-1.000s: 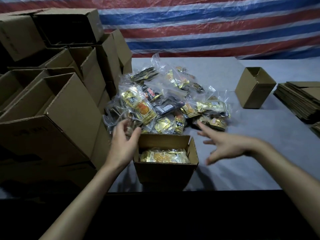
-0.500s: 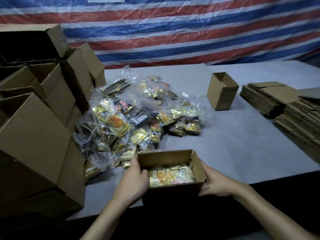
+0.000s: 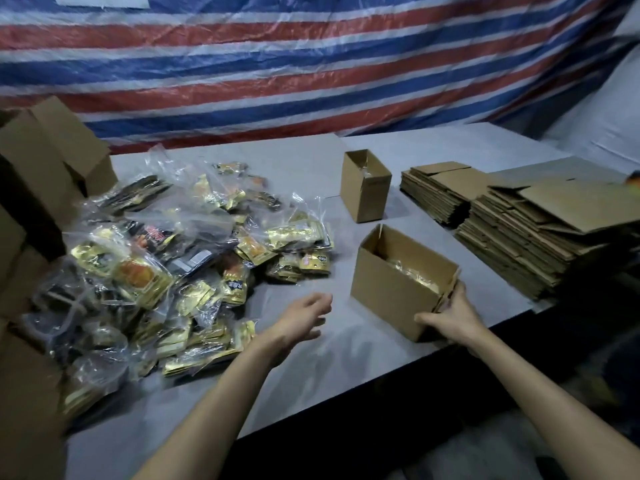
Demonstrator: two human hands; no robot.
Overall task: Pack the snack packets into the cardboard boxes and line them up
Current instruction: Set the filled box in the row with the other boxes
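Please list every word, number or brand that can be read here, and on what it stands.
No text can be read with certainty.
Snack packets: printing shows, but too blurred to read.
One dark packet: white characters, unreadable.
Packed box and upright box: no print visible.

Makeshift packing workspace, striped tarp wall (image 3: 311, 64), flattened carton stacks (image 3: 540, 237), heaped snack packets (image 3: 166, 268)

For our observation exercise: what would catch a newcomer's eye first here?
A glittering heap of snack packets sprawls at left on the grey table. Behind it hangs a red, white and blue striped tarp. At right, the right hand grips a loaded cardboard box.
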